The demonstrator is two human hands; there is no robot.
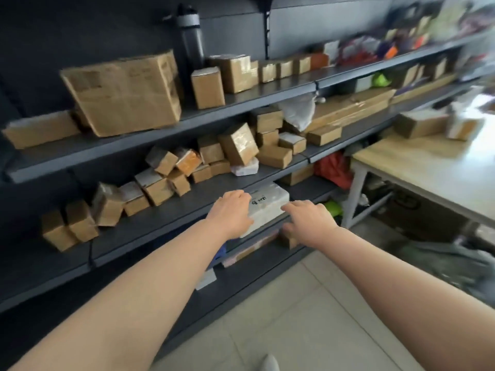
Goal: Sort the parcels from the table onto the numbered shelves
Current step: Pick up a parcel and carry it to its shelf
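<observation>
Hands: left hand [231, 212] flat on parcel, right hand [310, 219] spread just beside it, gripping nothing.
Parcel [270, 207]: white, blocky, plastic-wrapped; dark handwriting, illegible.
Shelf [171, 215]: dark metal.

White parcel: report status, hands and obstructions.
Left hand flat on white parcel, right hand open beside it. Parcel on lower shelf edge. Nothing blocking.

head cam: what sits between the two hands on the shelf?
The white parcel with handwriting on top, lying on the dark shelf. The left hand rests on its left end; the right hand is at its right corner. Head view.
</observation>
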